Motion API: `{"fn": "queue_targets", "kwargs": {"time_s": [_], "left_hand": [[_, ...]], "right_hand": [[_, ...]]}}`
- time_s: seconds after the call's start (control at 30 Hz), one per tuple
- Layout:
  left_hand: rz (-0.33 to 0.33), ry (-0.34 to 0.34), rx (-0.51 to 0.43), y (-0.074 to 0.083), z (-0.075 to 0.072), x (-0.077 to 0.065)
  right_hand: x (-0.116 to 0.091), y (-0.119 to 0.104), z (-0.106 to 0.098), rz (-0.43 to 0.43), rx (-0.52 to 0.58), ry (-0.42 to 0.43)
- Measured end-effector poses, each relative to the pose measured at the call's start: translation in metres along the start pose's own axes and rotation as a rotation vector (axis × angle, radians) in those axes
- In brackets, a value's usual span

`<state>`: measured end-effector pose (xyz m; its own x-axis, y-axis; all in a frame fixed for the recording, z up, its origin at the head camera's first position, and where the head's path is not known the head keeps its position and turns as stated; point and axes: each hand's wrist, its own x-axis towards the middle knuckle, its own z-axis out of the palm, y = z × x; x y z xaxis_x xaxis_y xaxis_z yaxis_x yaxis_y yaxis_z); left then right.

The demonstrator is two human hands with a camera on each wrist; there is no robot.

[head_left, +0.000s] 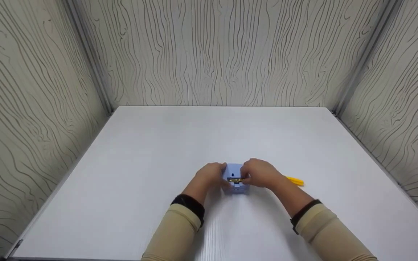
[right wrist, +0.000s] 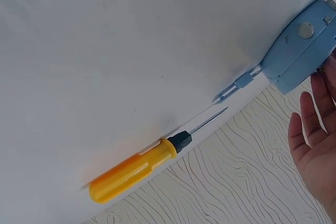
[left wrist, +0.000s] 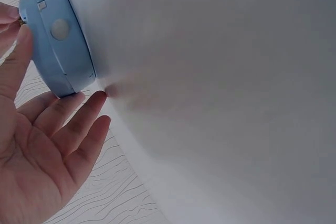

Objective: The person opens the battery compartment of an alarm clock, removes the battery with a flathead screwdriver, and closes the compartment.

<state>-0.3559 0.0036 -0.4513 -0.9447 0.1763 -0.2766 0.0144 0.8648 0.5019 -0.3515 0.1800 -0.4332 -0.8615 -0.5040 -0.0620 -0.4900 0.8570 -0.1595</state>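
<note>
A small light-blue plastic device (head_left: 233,169) stands on the table with its opened battery slot facing up. A gold-coloured battery (head_left: 235,180) lies across that slot. My left hand (head_left: 210,174) grips the device from the left, its thumb at the slot side and fingertips against the end (left wrist: 62,90). From the right, my right hand (head_left: 261,173) reaches over the device and pinches at the battery's right end. In the right wrist view its other fingers (right wrist: 312,124) extend loosely beside the casing (right wrist: 299,45). Part of the battery is hidden behind the fingers.
A yellow-handled screwdriver (right wrist: 134,171) lies on the white table (head_left: 151,145), right of the device and behind my right wrist. Between it and the device is a narrow light-blue piece (right wrist: 243,81). Wood-patterned panels (head_left: 209,54) enclose the table at the back and sides.
</note>
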Motion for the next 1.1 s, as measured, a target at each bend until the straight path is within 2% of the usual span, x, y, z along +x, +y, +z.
{"fn": "queue_targets", "kwargs": {"time_s": [0.37,0.67,0.9,1.1], "left_hand": [[0.011,0.005,0.023,-0.0001,0.0003,0.0011],[0.011,0.009,0.019,0.0000,-0.0002,0.0006],[0.035,0.019,0.016,-0.0008,-0.0006,-0.0027],[0.028,0.011,0.023,-0.0007,0.0003,0.0003]], "right_hand": [[0.0002,-0.0015,0.0017,0.009,0.012,0.004],[0.0018,-0.0042,0.0037,0.066,0.050,-0.013],[0.0014,-0.0038,0.0043,0.056,0.027,-0.012],[0.0031,-0.0037,0.0051,0.057,0.049,-0.032]]}}
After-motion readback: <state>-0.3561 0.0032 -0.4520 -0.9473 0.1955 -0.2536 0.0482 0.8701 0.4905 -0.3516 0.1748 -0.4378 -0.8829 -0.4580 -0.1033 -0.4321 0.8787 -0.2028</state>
